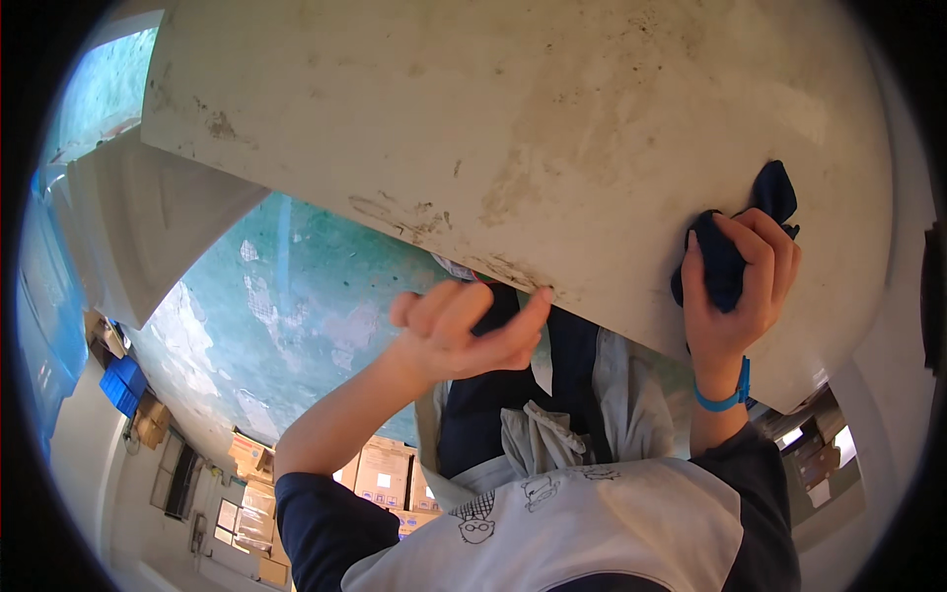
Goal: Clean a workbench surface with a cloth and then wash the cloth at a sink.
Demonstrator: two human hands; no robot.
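My right hand (745,281) presses a bunched dark blue cloth (715,261) onto the off-white tabletop (612,168), towards its right side. Part of the cloth sticks out beyond the fingers. The thumb and fingers are closed around it. Dark smudges and brownish stains mark the surface, thickest along the near edge. At that edge is my left hand (459,326), its fingers curled into a loose fist and its thumb stretched out. The thumb tip meets the edge beside a dark smudge (513,271). Nothing shows in the left hand.
Below the tabletop lies a worn green floor (296,306) with pale patches. A pale curved panel (148,217) and blue plastic sheeting (49,326) are at the left. Cardboard boxes (380,474) stand behind me, with a blue bin (122,385) at the lower left.
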